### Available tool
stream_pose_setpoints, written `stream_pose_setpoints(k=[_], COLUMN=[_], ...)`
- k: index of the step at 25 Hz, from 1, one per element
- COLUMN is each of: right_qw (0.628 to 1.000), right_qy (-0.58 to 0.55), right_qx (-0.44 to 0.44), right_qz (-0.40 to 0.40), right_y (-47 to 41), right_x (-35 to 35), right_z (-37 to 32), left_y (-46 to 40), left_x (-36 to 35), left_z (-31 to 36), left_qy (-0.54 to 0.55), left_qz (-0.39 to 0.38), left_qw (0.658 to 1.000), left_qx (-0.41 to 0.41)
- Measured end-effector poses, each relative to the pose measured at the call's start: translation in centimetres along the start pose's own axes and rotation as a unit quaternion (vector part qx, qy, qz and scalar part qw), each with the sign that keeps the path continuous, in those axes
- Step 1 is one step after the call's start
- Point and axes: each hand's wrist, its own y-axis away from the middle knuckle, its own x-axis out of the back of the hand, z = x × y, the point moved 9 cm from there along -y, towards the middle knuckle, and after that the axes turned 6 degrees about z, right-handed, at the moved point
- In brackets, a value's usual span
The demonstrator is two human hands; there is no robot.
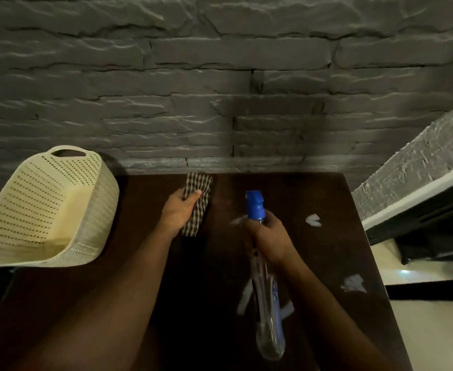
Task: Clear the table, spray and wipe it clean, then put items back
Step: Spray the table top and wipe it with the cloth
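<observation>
**Now spraying: bottle aimed, cloth held ready**

Nearest the camera, at the lower middle of the frame, the clear body of the spray bottle [269,311] runs away from the viewer over the dark table [145,263], its base low in the frame and its blue trigger head [255,204] pointing up-frame toward the wall. The right hand [271,239] wraps the neck just under that head, fingers curled round it; whether a finger is on the trigger I cannot tell, as the hand hides it. Held this way, the nozzle seems to point at the far middle of the tabletop, so I judge the spraying step to be in hand.

To the left and a little farther up, the left hand [178,211] pinches a folded checked cloth [197,199], thumb over the top, the cloth lying against the table surface. It likely waits there so that wiping can follow the spray at once.

Pale patches [354,284] show on the right side of the table; whether they are wet marks, scraps or reflections is unclear.

At the left of the frame a cream perforated basket [46,207] sits tilted at the table's edge, its interior looking bare. Beyond the table, filling the upper frame, stands a grey stone-pattern wall [220,76].
</observation>
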Motion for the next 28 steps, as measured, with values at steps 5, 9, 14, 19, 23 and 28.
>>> stream_pose_setpoints(k=[5, 9, 14, 19, 23, 28], right_qw=[0.999, 0.997, 0.997, 0.995, 0.993, 0.993], right_qy=[-0.017, 0.020, 0.022, -0.011, -0.026, -0.024], right_qx=[-0.038, -0.052, -0.044, -0.032, -0.038, -0.058], right_qz=[-0.017, -0.046, -0.064, -0.094, -0.107, -0.103], right_y=[-5.9, -8.7, -10.7, -10.4, -8.8, -7.2], right_x=[-1.0, -1.2, -1.2, -0.5, 0.5, 2.3], right_z=[0.2, 0.0, -0.2, -0.7, -0.4, 0.3], left_y=[-6.7, -9.3, -9.2, -9.5, -5.9, -7.5], left_x=[-2.5, -5.0, -6.0, -8.6, -13.8, -7.7], left_z=[3.2, 4.0, 4.7, 4.2, 4.4, 1.9], left_qy=[-0.202, -0.310, -0.406, -0.344, -0.358, -0.324], left_qz=[0.048, 0.081, 0.224, 0.203, 0.071, 0.186], left_qw=[0.971, 0.929, 0.864, 0.896, 0.875, 0.890], left_qx=[-0.122, -0.187, -0.196, -0.192, -0.319, -0.262])
